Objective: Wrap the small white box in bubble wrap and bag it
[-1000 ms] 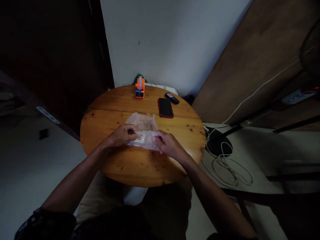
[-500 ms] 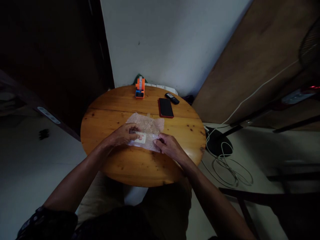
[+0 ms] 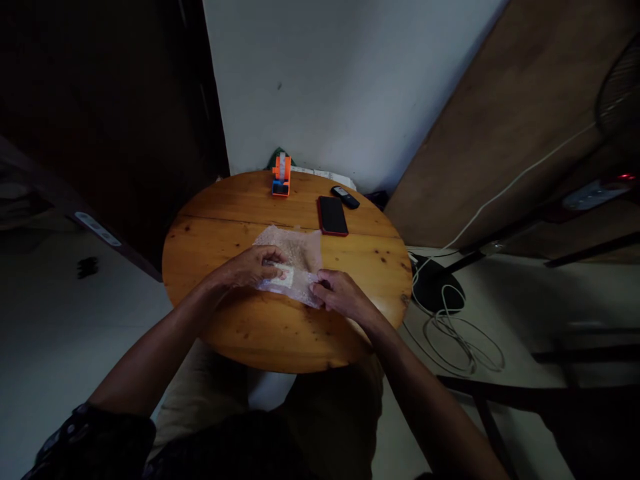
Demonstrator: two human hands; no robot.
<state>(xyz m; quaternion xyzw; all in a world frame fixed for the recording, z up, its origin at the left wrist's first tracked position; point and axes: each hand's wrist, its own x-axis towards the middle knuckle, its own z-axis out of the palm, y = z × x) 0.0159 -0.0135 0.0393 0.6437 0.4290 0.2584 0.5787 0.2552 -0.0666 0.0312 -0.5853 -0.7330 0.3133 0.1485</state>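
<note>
A sheet of clear, pinkish bubble wrap (image 3: 305, 250) lies on the round wooden table (image 3: 280, 333) in front of me. On its near part rests a small flat white item (image 3: 284, 276) whose kind I cannot make out. My left hand (image 3: 255, 265) is over the sheet's left side, thumb on the white item and curved fingers apart from it, pressing down. At the near right corner of the sheet, my right hand (image 3: 337, 291) pinches the bubble wrap between thumb and fingers.
An orange tape dispenser (image 3: 281, 177) stands at the table's back edge. Right of it lie a black phone with a red edge (image 3: 333, 215) and a dark remote-like handset (image 3: 345, 197). A coiled white cable (image 3: 450, 333) and a fan stand (image 3: 437, 287) are on the floor at right.
The right side of the bubble wrap has drawn inward and its near right corner is a little lower, with my right hand still on it. My left hand has barely moved.
</note>
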